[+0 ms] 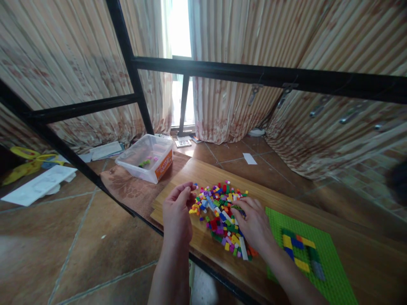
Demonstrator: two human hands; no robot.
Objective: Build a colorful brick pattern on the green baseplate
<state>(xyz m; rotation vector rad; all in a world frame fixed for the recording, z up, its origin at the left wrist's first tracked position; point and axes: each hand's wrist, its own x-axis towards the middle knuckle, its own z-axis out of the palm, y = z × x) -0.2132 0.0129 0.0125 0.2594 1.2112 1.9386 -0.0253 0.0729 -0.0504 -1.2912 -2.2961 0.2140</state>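
A heap of small toy building bricks point(219, 212) in many colours lies spread on a wooden board. At the heap's left edge is my left hand point(178, 209), its fingers curled together in a pinch; whatever sits at the fingertips is too small to name. My right hand point(256, 222) reaches over the heap's right side, palm down, thumb and index finger a little apart among the bricks. Right of it lies a green baseplate point(330, 258), partly behind my right forearm. Attached to the baseplate is an outline of yellow, blue, green, orange and grey bricks point(302, 265).
A clear plastic tub point(130, 167) with a few bricks stands on a brown cloth point(119, 188) beyond the board point(178, 173). Black metal bars point(222, 65) cross in front of curtains point(229, 110). White panels point(34, 186) and a paper point(249, 159) lie on the tiled floor.
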